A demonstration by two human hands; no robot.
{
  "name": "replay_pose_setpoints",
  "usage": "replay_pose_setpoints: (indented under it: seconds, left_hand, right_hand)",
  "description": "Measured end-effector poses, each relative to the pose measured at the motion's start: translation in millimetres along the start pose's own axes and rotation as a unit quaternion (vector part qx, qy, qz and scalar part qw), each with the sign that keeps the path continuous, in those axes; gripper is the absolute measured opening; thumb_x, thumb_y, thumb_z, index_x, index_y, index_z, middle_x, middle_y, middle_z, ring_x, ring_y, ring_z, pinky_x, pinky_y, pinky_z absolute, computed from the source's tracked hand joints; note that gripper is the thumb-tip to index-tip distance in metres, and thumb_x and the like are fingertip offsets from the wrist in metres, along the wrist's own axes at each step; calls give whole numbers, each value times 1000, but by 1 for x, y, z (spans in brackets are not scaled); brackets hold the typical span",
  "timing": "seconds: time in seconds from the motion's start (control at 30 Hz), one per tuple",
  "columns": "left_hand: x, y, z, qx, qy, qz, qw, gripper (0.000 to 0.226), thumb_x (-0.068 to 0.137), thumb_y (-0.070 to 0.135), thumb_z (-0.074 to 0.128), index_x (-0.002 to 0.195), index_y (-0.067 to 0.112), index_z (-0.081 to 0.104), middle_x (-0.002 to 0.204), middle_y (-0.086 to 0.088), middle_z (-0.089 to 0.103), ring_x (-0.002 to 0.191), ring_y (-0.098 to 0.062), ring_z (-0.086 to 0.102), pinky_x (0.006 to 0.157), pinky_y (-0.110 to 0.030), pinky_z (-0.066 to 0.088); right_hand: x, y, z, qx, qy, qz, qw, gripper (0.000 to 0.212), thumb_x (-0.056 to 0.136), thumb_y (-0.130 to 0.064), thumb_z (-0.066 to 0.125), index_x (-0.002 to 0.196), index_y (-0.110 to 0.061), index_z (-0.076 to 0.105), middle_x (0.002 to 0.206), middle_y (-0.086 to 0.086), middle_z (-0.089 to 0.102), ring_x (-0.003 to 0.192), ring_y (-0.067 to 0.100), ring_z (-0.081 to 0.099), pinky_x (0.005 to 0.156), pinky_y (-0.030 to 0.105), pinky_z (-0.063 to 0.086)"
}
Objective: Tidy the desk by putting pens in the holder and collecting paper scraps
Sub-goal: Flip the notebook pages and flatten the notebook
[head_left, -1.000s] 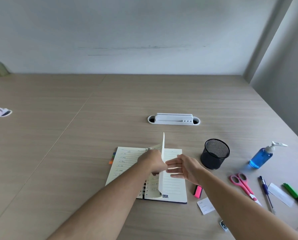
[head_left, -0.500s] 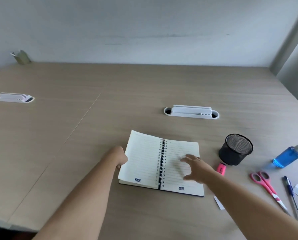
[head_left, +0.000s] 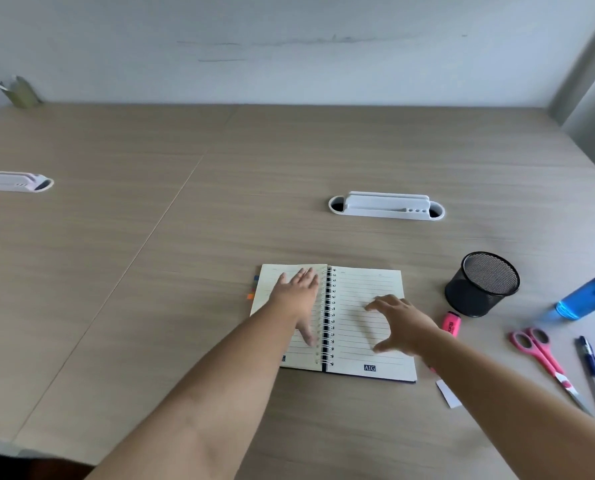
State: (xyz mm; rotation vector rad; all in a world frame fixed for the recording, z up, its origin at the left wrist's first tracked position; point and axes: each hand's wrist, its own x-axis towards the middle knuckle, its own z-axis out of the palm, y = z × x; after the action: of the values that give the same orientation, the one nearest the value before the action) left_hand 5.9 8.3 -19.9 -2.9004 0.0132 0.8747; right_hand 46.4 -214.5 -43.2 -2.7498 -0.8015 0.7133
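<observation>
On the left page of the open notebook [head_left: 365, 306] the left hand [head_left: 297, 292] lies flat, fingers spread, holding nothing, probably pinning the pages down. Over the right page the right hand [head_left: 401, 323] hovers with fingers curled and empty, maybe about to turn a page or shut it. Further right sits a pink highlighter [head_left: 451, 323], then a paper scrap [head_left: 448, 393] near the notebook's corner, the mesh holder [head_left: 481, 284], scissors [head_left: 545, 362] and a blue pen [head_left: 592, 368]. The right arm crosses in front of that clutter.
</observation>
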Motion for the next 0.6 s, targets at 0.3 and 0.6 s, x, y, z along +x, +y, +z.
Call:
replay_pose_setpoints:
  seconds: [0.3,0.6]
  left_hand:
    - [24,8,7,38,-70,-3,997,157,47,69,79,146,8,-26,157,-7,-30,147,-22,-22,121,-49,-2]
    - [-3,-2,40,-19,-30,15,999,161,42,70,81,147,12,-27,157,-4,-30,148,-20,-21,120,-52,-2]
  right_hand:
    - [1,3,-1,-1,9,4,1000,78,64,-42,78,132,-40,39,142,-13,36,131,14,33,86,36,50]
    - [-1,0,-3,-5,1,4,1000,80,65,-41,78,134,-38,37,144,-13,35,133,14,32,86,37,51]
